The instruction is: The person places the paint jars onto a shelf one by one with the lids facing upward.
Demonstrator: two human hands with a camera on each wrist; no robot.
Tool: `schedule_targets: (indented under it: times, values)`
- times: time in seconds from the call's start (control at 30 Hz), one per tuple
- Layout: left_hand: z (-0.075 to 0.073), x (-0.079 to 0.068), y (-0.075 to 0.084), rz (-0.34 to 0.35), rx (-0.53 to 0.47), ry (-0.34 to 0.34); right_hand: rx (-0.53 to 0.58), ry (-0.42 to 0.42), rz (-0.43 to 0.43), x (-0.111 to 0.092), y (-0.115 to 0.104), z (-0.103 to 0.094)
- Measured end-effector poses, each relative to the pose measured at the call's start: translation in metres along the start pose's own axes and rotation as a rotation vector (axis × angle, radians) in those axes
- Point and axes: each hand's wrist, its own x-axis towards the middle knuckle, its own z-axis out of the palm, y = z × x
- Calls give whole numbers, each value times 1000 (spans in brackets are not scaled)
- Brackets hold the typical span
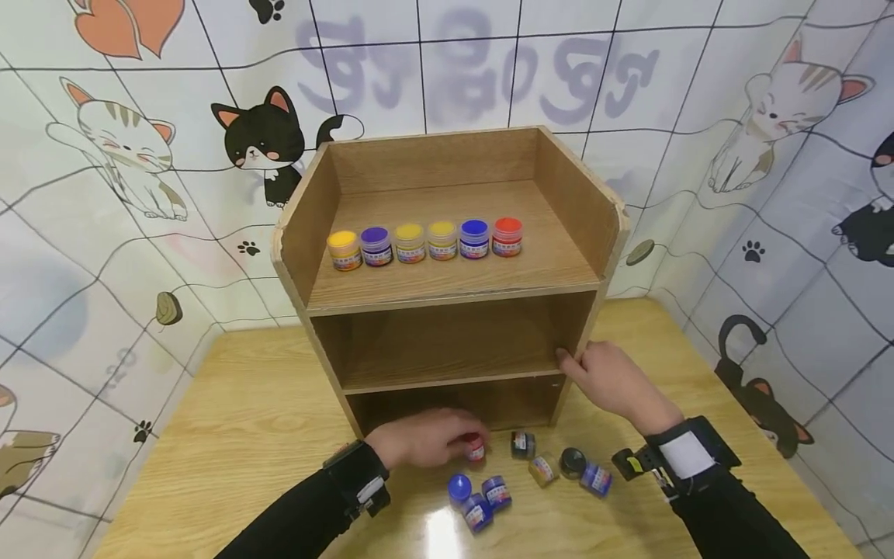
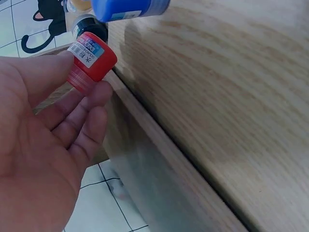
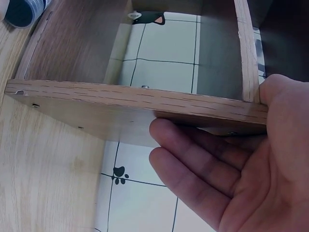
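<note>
My left hand [image 1: 434, 437] pinches a small red paint jar [image 2: 92, 57] between thumb and fingers, low in front of the bottom opening of a wooden shelf unit [image 1: 454, 299]. The jar's white label faces the left wrist camera. On the right, my right hand [image 1: 615, 382] grips the unit's side panel [image 3: 140, 99], thumb at the middle shelf's front edge and fingers along the outer face. Close by the left hand lie blue paint jars [image 1: 478, 512] and a black-capped jar [image 1: 522, 445].
Along the top shelf stands a row of several jars, from a yellow jar [image 1: 345, 251] to a red-capped jar [image 1: 507, 237]. Before the unit's right side, a yellowish jar [image 1: 543, 470], a dark-capped jar [image 1: 573, 463] and a blue-purple jar [image 1: 597, 480] rest on the wooden table [image 1: 230, 435].
</note>
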Motion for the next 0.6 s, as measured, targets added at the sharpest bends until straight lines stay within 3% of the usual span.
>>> schedule_targets:
  times: [0.6]
  values:
    - [-11, -5, 17, 28, 104, 7, 6, -4, 1, 0, -3, -1]
